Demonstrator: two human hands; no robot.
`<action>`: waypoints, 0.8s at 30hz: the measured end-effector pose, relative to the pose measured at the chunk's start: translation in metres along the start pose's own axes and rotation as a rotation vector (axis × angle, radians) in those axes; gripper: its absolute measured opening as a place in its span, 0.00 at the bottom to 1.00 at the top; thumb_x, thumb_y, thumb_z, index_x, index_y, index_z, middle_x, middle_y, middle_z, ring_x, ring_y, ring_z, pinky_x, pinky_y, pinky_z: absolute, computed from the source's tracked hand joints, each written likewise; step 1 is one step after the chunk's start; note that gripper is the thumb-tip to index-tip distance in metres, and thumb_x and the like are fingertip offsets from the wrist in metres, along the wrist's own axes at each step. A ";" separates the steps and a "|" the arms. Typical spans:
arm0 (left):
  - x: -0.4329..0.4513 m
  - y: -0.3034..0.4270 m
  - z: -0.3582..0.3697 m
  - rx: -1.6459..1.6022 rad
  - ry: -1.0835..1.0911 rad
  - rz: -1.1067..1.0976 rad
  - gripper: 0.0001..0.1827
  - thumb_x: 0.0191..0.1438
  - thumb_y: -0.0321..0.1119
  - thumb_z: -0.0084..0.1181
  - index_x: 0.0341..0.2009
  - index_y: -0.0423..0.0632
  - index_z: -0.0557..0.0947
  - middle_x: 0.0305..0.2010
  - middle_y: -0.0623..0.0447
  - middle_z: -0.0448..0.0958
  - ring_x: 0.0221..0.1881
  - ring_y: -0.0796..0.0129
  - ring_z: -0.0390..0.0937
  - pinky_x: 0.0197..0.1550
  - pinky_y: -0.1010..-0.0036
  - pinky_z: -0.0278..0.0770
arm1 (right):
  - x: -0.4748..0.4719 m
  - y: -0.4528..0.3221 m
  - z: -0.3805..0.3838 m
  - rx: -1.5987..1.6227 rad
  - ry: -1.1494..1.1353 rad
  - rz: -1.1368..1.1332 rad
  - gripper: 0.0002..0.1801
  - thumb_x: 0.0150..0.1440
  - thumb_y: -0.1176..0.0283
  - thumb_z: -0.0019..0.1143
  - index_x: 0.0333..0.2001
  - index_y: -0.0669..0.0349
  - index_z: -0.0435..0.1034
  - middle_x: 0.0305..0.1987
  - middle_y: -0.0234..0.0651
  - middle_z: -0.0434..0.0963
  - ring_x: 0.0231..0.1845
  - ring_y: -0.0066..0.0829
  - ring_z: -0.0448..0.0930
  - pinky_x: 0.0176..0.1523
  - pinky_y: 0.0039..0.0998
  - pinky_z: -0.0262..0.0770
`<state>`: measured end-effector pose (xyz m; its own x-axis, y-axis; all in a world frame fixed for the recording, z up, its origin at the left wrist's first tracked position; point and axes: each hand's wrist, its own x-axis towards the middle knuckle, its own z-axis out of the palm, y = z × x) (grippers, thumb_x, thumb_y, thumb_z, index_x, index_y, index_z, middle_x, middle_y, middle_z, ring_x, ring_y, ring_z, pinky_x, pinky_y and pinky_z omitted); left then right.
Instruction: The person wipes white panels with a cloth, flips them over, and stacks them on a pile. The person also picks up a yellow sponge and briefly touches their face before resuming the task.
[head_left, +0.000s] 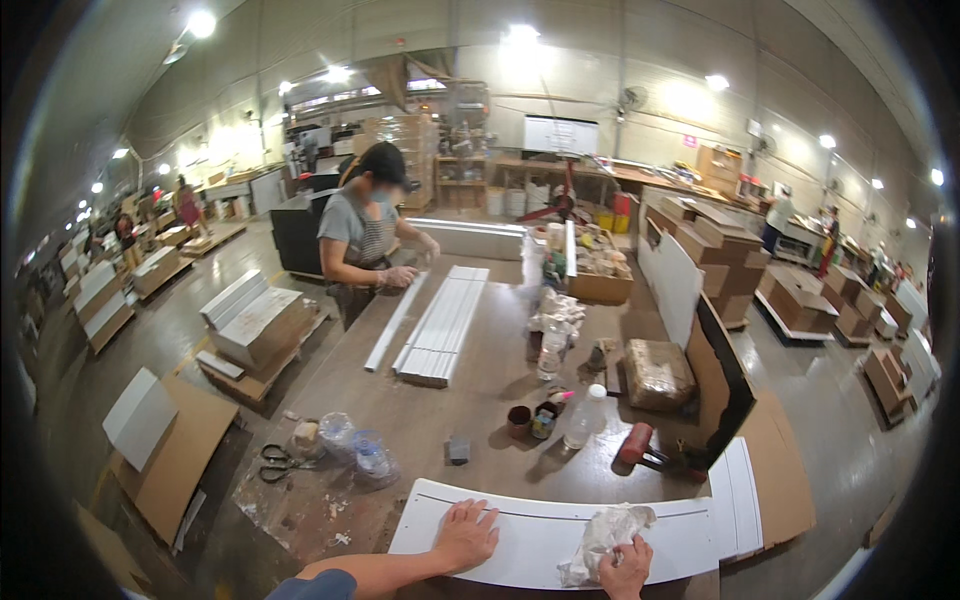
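Note:
Across the near edge of the workbench lies a long white panel (525, 551) with a dark groove along its far side and small holes. My left hand (466, 536) rests flat on it, left of the middle, fingers spread and nothing held. Toward the panel's right part, my right hand (628, 568) grips a crumpled white cloth (604, 540) that lies against the surface. A small grey block (458, 450) sits just beyond the panel. Right of that stand a clear plastic bottle with a white cap (584, 420) and a red-headed mallet (637, 444) lying on its side.
Black-handled scissors (276, 463) and plastic-wrapped items (371, 456) lie at the left. Small cups (519, 421) stand mid-bench. A co-worker (367, 232) in gloves handles a white strip (396, 322) beside stacked strips (442, 326). A taped box (658, 373) and upright board (716, 375) border the right.

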<state>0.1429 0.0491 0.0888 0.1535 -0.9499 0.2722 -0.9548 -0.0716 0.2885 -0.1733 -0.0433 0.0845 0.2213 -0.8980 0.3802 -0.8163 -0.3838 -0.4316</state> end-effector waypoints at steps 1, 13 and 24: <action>0.001 0.001 -0.001 0.004 -0.002 -0.001 0.27 0.62 0.47 0.51 0.61 0.47 0.77 0.65 0.40 0.69 0.68 0.42 0.62 0.70 0.49 0.55 | 0.002 -0.003 0.003 0.034 0.002 0.073 0.14 0.51 0.66 0.57 0.34 0.66 0.80 0.52 0.56 0.79 0.61 0.56 0.73 0.65 0.48 0.68; 0.000 -0.004 0.010 -0.061 0.112 -0.003 0.25 0.59 0.47 0.55 0.56 0.47 0.79 0.64 0.41 0.70 0.66 0.43 0.64 0.68 0.50 0.60 | 0.000 -0.005 0.027 -0.051 0.017 0.010 0.24 0.52 0.61 0.62 0.49 0.65 0.77 0.51 0.51 0.79 0.50 0.59 0.76 0.57 0.51 0.73; 0.036 0.099 0.079 -1.648 -0.360 -0.318 0.34 0.63 0.54 0.60 0.62 0.40 0.73 0.56 0.49 0.76 0.55 0.65 0.74 0.57 0.71 0.72 | -0.007 -0.068 0.008 0.954 -0.048 0.176 0.29 0.58 0.66 0.69 0.60 0.68 0.72 0.48 0.45 0.82 0.48 0.36 0.80 0.52 0.34 0.78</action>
<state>0.0338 -0.0166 0.0550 -0.0101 -0.9932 -0.1164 0.3850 -0.1113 0.9162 -0.1151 -0.0125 0.1050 0.1763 -0.9589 0.2223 -0.0689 -0.2373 -0.9690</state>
